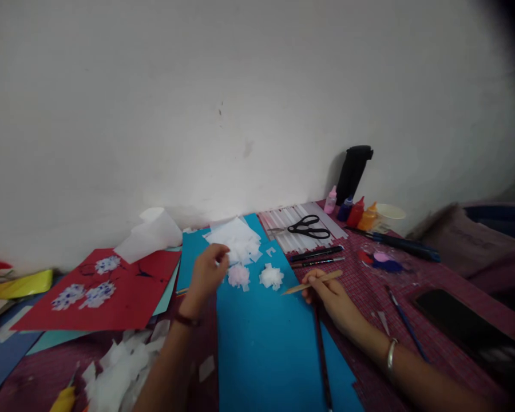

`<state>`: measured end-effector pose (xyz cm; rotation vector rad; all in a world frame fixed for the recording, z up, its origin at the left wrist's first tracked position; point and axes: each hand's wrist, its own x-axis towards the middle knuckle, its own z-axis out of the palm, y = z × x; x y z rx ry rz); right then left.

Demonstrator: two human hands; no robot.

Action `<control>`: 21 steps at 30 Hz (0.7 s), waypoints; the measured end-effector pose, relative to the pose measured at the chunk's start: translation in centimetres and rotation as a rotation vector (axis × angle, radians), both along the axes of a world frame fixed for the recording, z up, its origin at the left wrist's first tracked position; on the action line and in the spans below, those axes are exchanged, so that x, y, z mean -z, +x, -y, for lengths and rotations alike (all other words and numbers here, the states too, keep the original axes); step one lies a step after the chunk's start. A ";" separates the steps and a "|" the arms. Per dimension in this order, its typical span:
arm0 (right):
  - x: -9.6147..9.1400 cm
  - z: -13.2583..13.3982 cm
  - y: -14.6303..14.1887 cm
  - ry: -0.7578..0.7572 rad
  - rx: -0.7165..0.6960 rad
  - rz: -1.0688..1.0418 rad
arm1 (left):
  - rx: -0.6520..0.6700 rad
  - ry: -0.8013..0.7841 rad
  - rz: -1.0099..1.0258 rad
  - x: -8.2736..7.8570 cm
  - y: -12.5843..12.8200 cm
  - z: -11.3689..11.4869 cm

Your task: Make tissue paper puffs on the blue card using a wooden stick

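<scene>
Wooden stick point(312, 282) lies pinched in the right hand point(326, 292), its long axis running leftward from the fingers over blue paper point(266, 337). Left hand point(208, 272), fingers closed, grips white tissue point(236, 240) just beyond it

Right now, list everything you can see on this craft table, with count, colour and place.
blue sheet: one, blue, centre of table
paper flowers: two, white and pinkish, on the blue sheet
white paper pieces: a pile, white, far end of the blue sheet
red sheet: one, red with white-blue flowers, left
scissors: one, black, on white strips at the back
paint bottles: four, pink, blue, red, orange, back right
black flask: one, against the wall
pens: two, dark, right of the blue sheet
phone: one, black, far right
left hand: grip pinching white paper
right hand: grip on a wooden stick
</scene>
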<state>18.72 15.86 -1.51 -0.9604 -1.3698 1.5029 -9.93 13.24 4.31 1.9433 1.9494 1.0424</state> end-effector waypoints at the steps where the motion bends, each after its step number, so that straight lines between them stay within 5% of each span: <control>1: -0.1 0.1 0.0 0.004 0.003 0.009 | 0.002 -0.046 0.019 -0.3 -1.8 -0.1; 6: -0.1 0.1 -0.1 -0.001 0.008 0.006 | 0.137 -0.263 0.073 -0.2 -6.1 0.0; 10: -0.3 0.0 -0.1 0.009 0.009 -0.001 | 0.113 -0.301 0.071 -0.4 -6.0 0.3; 17: -0.1 0.2 -0.5 0.126 -0.042 0.037 | 0.089 -0.228 0.095 -3.3 -5.5 0.7; 21: -0.3 0.2 -0.6 0.183 -0.073 0.105 | -0.017 -0.212 -0.157 -3.4 -4.8 0.3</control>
